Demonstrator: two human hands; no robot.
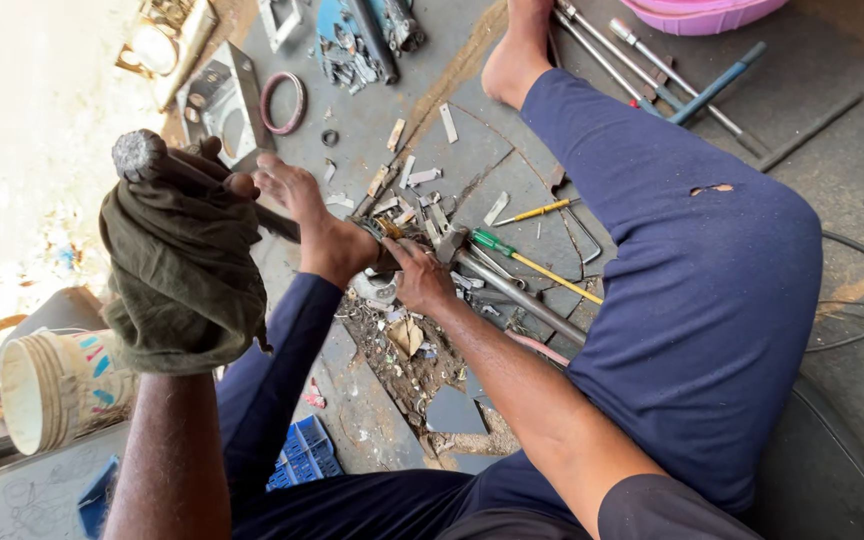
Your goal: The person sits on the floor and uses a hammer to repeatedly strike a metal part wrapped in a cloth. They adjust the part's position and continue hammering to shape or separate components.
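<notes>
cluttered floor [372, 130], small part under right hand [422, 280]

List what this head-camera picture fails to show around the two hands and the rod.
- Left hand: wrapped in an olive cloth, so its grip on the rod is hidden.
- Rod's lower length: covered by cloth and a foot.
- Right hand: what it presses is hidden beneath it.
- Small metal scraps: too small to identify.
- Pink basin: cut by the top edge.

Workshop floor: scattered screwdrivers [537, 263], scrap metal [422, 195]
</notes>
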